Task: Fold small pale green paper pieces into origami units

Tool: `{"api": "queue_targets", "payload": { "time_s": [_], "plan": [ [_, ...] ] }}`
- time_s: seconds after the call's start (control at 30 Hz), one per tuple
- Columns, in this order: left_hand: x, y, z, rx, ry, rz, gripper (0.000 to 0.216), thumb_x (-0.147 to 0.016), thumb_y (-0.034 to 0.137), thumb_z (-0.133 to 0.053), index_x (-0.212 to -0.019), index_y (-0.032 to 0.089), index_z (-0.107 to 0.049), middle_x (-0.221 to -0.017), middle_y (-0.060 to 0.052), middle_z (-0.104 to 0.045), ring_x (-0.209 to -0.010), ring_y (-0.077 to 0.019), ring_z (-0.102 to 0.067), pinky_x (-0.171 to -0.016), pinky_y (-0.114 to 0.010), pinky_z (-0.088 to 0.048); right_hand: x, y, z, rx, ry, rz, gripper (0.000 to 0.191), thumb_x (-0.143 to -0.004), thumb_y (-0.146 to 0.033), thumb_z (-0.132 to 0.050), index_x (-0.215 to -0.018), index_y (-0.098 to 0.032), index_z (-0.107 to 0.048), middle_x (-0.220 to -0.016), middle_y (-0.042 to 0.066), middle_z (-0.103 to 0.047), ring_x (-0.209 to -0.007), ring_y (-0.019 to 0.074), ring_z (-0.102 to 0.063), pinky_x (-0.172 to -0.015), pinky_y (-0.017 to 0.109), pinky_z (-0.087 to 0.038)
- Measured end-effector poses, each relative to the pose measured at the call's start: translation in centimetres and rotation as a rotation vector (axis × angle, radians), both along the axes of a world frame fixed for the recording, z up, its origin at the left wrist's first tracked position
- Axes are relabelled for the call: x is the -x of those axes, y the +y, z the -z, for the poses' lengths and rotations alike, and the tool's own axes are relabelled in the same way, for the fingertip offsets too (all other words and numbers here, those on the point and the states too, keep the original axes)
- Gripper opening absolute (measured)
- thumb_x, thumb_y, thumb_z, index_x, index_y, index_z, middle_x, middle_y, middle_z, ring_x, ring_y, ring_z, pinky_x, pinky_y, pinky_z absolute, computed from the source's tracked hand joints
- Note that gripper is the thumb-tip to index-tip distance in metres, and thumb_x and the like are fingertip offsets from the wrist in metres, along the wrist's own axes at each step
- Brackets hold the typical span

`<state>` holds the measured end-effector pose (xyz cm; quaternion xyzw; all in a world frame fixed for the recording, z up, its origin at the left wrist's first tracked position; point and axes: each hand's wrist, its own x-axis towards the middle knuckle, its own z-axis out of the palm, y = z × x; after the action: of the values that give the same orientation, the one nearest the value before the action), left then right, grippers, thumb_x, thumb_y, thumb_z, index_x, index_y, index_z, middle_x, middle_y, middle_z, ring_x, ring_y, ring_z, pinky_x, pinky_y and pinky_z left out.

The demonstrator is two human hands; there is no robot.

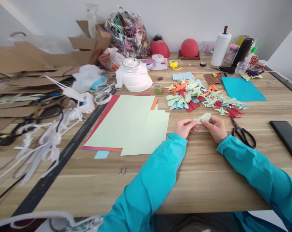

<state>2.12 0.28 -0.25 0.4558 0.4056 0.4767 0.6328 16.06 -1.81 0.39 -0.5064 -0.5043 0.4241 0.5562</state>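
A small folded piece of pale green paper (204, 117) is held just above the wooden table (199, 180) between both hands. My left hand (184, 127) pinches its left end, and my right hand (215, 128) grips its right side with fingers curled. Both arms wear teal sleeves. Just beyond the hands lies a heap of folded paper shapes (199, 96) in green, red, orange and blue. A stack of pale green sheets (129, 124) over red and orange ones lies to the left of my left hand.
Black scissors (244, 133) lie right of my right hand, a dark phone (286, 138) further right. A blue sheet (242, 88), a paper towel roll (220, 48), a thread spool (158, 89), a white cap (133, 79), cardboard and plastic clutter fill the back and left.
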Motion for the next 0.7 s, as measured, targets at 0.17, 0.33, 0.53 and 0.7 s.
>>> {"api": "queue_targets", "payload": {
  "time_s": [0.17, 0.33, 0.53, 0.7],
  "plan": [
    [0.03, 0.12, 0.15, 0.009, -0.016, 0.024, 0.031, -0.058, 0.041, -0.071, -0.067, 0.013, -0.065, -0.054, -0.002, -0.063, -0.042, -0.0096, -0.053, -0.046, -0.024, -0.046, -0.08, 0.03, 0.12, 0.001, -0.011, 0.004, 0.028, -0.062, -0.043, -0.069, -0.069, -0.017, -0.061, -0.056, -0.001, -0.058, -0.047, 0.0096, -0.046, -0.047, 0.025, -0.039],
    [-0.04, 0.10, 0.36, -0.030, -0.005, 0.044, 0.036, -0.063, 0.046, -0.065, -0.077, 0.013, -0.066, -0.058, -0.003, -0.064, -0.043, -0.0095, -0.054, -0.047, -0.024, -0.046, -0.06, 0.05, 0.16, -0.012, 0.000, 0.001, 0.025, -0.062, -0.040, -0.069, -0.069, -0.017, -0.062, -0.056, -0.001, -0.057, -0.047, 0.0090, -0.044, -0.046, 0.024, -0.037],
    [-0.01, 0.26, 0.65, -0.062, 0.044, 0.082, 0.033, -0.062, 0.043, -0.067, -0.074, 0.013, -0.066, -0.066, -0.004, -0.067, -0.051, -0.0108, -0.057, -0.054, -0.024, -0.048, -0.01, 0.08, -0.01, 0.008, 0.016, -0.007, 0.026, -0.060, -0.040, -0.071, -0.068, -0.017, -0.062, -0.054, -0.002, -0.056, -0.046, 0.0084, -0.042, -0.043, 0.023, -0.035],
    [0.22, 0.27, 0.29, -0.060, 0.053, 0.135, 0.033, -0.060, 0.045, -0.068, -0.067, 0.013, -0.065, -0.061, -0.003, -0.065, -0.049, -0.0102, -0.056, -0.052, -0.024, -0.047, 0.00, -0.02, -0.09, 0.001, -0.016, -0.033, 0.028, -0.060, -0.042, -0.070, -0.070, -0.017, -0.062, -0.057, -0.001, -0.058, -0.047, 0.0084, -0.042, -0.043, 0.023, -0.035]
  ]
}}
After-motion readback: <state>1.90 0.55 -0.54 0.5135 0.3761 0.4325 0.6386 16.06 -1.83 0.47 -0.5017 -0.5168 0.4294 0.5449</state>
